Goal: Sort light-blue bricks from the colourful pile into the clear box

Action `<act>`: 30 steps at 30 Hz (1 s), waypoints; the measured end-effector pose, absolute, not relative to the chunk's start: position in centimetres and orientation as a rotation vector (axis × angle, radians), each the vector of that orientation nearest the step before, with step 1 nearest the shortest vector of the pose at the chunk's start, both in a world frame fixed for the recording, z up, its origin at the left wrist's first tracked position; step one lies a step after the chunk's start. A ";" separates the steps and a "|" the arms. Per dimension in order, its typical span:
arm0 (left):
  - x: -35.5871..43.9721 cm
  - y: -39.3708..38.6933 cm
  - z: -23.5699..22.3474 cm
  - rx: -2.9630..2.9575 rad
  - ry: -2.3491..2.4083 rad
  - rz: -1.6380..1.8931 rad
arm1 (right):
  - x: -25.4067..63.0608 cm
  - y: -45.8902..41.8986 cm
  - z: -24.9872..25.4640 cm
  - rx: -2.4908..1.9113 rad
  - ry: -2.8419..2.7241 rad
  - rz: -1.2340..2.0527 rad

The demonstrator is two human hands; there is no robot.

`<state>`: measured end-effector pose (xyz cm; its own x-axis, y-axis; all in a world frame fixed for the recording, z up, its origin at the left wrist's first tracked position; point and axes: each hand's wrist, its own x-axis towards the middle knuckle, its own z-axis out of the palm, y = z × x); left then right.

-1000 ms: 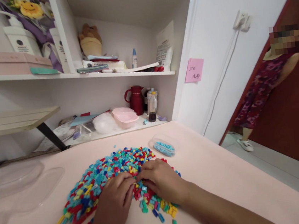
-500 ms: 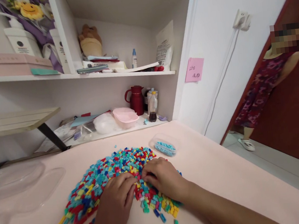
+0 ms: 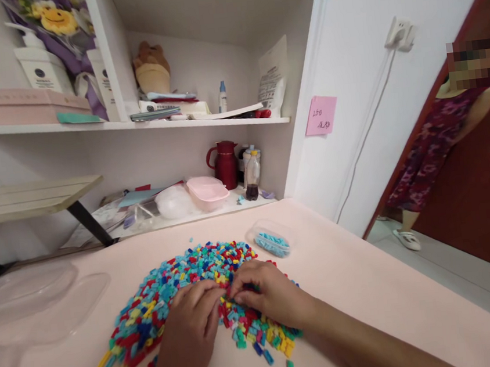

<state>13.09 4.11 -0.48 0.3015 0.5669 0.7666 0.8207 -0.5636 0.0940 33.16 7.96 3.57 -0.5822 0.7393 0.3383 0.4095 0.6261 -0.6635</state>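
A wide pile of small plastic building bricks (image 3: 163, 285) in blue, red, yellow and green covers the middle of the table. My left hand (image 3: 193, 317) rests over the near part of the pile, its fingers bent and drawn together. Facing it, my right hand (image 3: 267, 289) has thumb and forefinger pinched close to the left fingertips. Whatever lies between the fingertips is too small and too covered to make out. Beyond my right hand, a clear plastic tub (image 3: 272, 240) holds light blue bricks.
Clear plastic lids or trays (image 3: 61, 308) lie at the left. A shelf behind holds a pink bowl (image 3: 208, 191), a red jug (image 3: 226, 165) and a bottle (image 3: 252, 177). A small raised stand (image 3: 31, 197) is at the left. A person (image 3: 425, 147) stands by the door at the right.
My right hand has shifted slightly left, bringing its fingertips nearer to those of my left hand. The tub and the pile look the same.
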 end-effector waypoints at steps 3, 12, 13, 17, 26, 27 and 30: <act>13.0 4.1 -0.7 -2.227 -1.295 -1.144 | 33.0 7.9 2.8 -0.837 -2.367 0.632; 13.4 3.6 0.2 -2.186 -1.262 -1.179 | 32.7 7.8 2.9 -0.900 -2.143 0.897; 13.4 3.6 0.2 -2.171 -1.255 -1.189 | 32.7 7.9 3.0 -0.905 -2.078 0.990; 13.3 3.6 0.1 -2.131 -1.202 -1.206 | 32.7 8.0 3.0 -0.926 -1.909 1.211; 13.0 3.9 0.3 -2.148 -1.114 -1.168 | 32.4 7.8 3.1 -0.917 -1.885 1.252; 13.1 3.9 0.4 -2.149 -1.102 -1.177 | 32.3 7.7 3.1 -0.907 -1.896 1.243; 13.3 3.7 0.8 -2.154 -1.060 -1.215 | 32.3 7.6 3.1 -0.881 -1.915 1.234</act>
<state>13.31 3.70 0.83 0.3175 0.4029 0.8584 0.7960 -0.6053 -0.0103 32.28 7.56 3.12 -0.5358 0.8243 0.1827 0.1744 0.3198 -0.9313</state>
